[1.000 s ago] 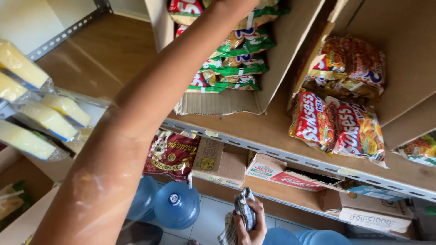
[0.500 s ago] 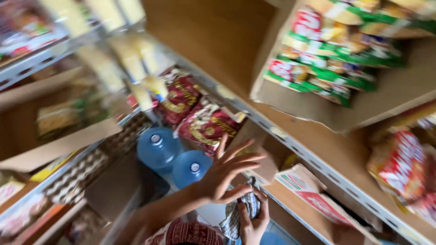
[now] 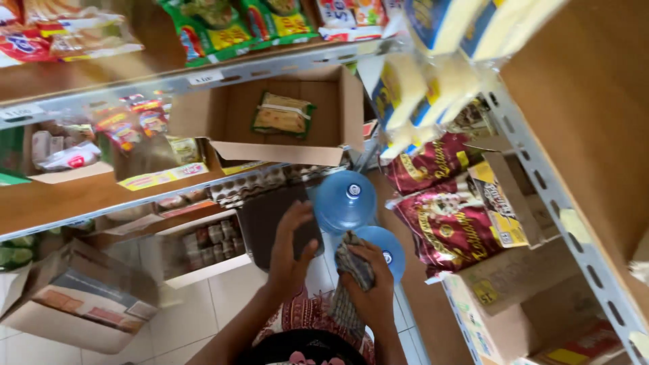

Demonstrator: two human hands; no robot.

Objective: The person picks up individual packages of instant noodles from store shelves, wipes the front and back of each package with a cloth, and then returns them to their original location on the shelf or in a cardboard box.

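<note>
A crumpled patterned cloth is gripped by the right hand at lower centre, while the left hand is held open, empty, beside two blue plastic water jugs.

Narrow shop aisle, white tiled floor, even light. To the left of the floor strip stand wooden shelves on perforated grey metal rails, carrying an open cardboard box and rows of snack packets; more cartons sit below them at floor level. To the right of the floor strip a second metal-framed shelf unit holds dark red bags and cardboard cartons, and two blue water jugs stand at the far end of the strip.
</note>
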